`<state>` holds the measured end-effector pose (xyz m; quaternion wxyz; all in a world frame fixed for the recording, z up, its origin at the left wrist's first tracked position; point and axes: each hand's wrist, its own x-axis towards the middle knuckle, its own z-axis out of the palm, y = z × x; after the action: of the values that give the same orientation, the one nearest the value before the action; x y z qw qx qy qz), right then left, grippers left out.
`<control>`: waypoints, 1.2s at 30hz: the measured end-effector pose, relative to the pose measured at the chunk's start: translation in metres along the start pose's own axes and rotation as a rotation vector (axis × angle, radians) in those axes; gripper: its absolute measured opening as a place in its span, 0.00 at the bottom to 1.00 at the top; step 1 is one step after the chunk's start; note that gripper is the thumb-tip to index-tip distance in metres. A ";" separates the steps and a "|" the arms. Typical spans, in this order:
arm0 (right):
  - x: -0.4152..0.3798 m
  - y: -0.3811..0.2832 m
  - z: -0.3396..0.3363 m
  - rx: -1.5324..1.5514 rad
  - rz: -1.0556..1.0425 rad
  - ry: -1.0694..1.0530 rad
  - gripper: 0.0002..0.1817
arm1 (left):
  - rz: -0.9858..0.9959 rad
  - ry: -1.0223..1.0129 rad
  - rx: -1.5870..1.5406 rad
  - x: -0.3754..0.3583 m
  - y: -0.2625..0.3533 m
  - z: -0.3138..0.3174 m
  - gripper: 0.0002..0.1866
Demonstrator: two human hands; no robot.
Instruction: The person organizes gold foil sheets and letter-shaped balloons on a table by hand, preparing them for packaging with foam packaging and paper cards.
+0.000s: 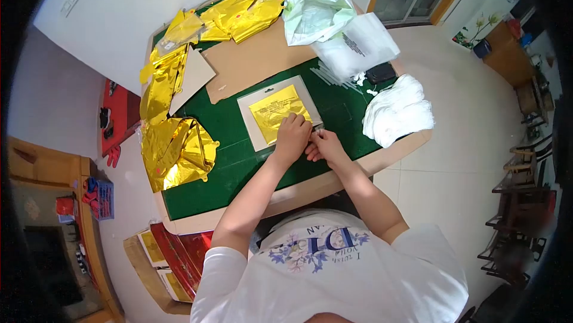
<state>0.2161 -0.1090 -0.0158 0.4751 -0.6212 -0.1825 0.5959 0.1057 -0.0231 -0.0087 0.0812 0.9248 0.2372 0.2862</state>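
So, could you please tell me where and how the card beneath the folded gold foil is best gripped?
I'd pinch the card by its bare left edge, coming from the left: it lies flat, and that border extends beyond the folded gold foil. The left hand and right hand crowd its near right corner.

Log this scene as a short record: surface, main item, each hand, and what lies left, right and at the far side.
Surface: green-topped table
Main item: gold foil packet on pale card
Left hand: on the packet's near part
Right hand: near the card's corner; grip unclear
Left: crumpled gold foil
Right: white bundle
Far side: cardboard, plastic bag
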 end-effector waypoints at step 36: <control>-0.059 -0.015 0.025 -0.773 -0.392 -0.074 0.09 | -0.184 0.035 -0.111 -0.105 0.003 -0.061 0.14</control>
<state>0.1855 -0.1395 0.0339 0.3046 -0.6852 -0.5237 0.4042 -0.0041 -0.0760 -0.0089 0.1540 0.8881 0.3063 0.3061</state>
